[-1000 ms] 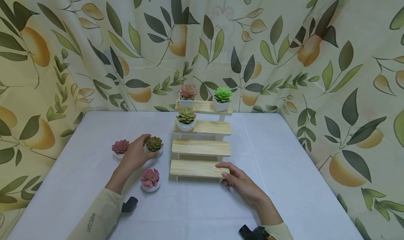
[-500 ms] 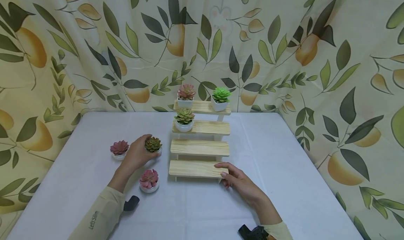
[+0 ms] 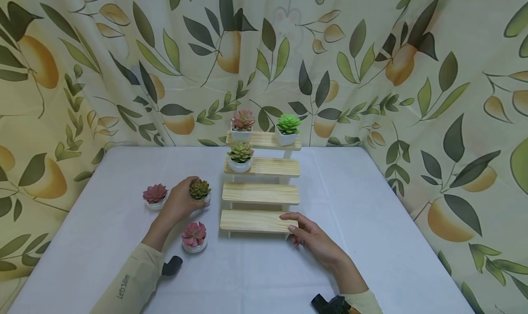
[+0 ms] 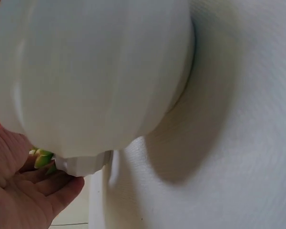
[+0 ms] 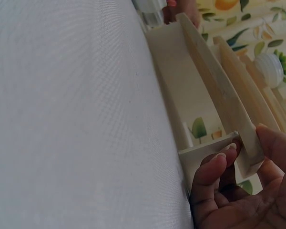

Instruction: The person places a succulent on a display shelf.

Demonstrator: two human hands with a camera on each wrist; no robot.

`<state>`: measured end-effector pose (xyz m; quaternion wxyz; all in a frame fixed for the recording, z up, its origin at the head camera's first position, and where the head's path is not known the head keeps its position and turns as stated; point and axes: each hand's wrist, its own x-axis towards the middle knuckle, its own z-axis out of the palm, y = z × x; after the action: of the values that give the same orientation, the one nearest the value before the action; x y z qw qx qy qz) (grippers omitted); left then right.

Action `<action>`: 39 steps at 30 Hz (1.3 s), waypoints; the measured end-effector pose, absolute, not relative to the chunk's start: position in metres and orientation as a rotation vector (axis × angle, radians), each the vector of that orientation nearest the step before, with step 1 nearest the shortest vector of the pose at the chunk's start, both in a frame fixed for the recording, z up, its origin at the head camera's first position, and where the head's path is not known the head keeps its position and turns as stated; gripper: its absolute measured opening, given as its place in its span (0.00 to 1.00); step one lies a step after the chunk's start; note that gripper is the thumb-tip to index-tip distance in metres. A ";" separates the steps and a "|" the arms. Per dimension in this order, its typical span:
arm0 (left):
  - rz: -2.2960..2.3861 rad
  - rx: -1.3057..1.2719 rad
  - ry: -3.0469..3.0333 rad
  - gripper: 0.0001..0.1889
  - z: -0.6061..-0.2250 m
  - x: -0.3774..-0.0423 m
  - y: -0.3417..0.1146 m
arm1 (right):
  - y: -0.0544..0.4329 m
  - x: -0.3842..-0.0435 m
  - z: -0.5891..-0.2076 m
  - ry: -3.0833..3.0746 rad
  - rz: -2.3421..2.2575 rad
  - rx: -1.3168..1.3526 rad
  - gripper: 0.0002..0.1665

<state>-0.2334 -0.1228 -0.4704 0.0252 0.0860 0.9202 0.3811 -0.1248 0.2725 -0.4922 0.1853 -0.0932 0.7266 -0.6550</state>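
Note:
My left hand (image 3: pixel 181 199) holds a small green-brown artificial succulent (image 3: pixel 200 189) in a white pot, left of the tiered wooden stand (image 3: pixel 261 193). In the left wrist view, the fingers (image 4: pixel 62 195) curl by that plant's small pot (image 4: pixel 83 164), partly hidden behind a large white pot (image 4: pixel 90 71) in the foreground. My right hand (image 3: pixel 311 236) grips the right end of the stand's lowest shelf. The right wrist view shows the thumb (image 5: pixel 276 145) against the shelf board (image 5: pixel 224 93) and the other fingers curled beneath it.
Two pink succulents in white pots, one beyond the left wrist (image 3: pixel 155 194) and one nearer (image 3: pixel 194 235), stand on the white tablecloth (image 3: pixel 255 277). The top shelf bears a reddish succulent (image 3: pixel 242 121) and a bright green one (image 3: pixel 288 125). A pale green succulent (image 3: pixel 240 153) sits one shelf lower.
The head view has shifted slightly. My left forearm has come a little to the right, its hand still on the green-brown succulent. The right hand keeps its grip on the lowest shelf.

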 end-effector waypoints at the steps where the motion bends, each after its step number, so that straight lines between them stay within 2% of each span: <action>1: 1.178 0.263 2.844 0.46 -0.471 -0.233 -0.123 | 0.272 -0.125 -0.492 2.049 -1.845 -0.260 0.24; 39: 1.253 0.240 2.858 0.42 -0.468 -0.228 -0.126 | 0.273 -0.125 -0.494 2.045 -1.853 -0.276 0.24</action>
<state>-0.2283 -0.1260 -0.4680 0.0062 0.0765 0.9132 0.4003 -0.1251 0.2726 -0.4937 0.1830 -0.0978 0.7248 -0.6569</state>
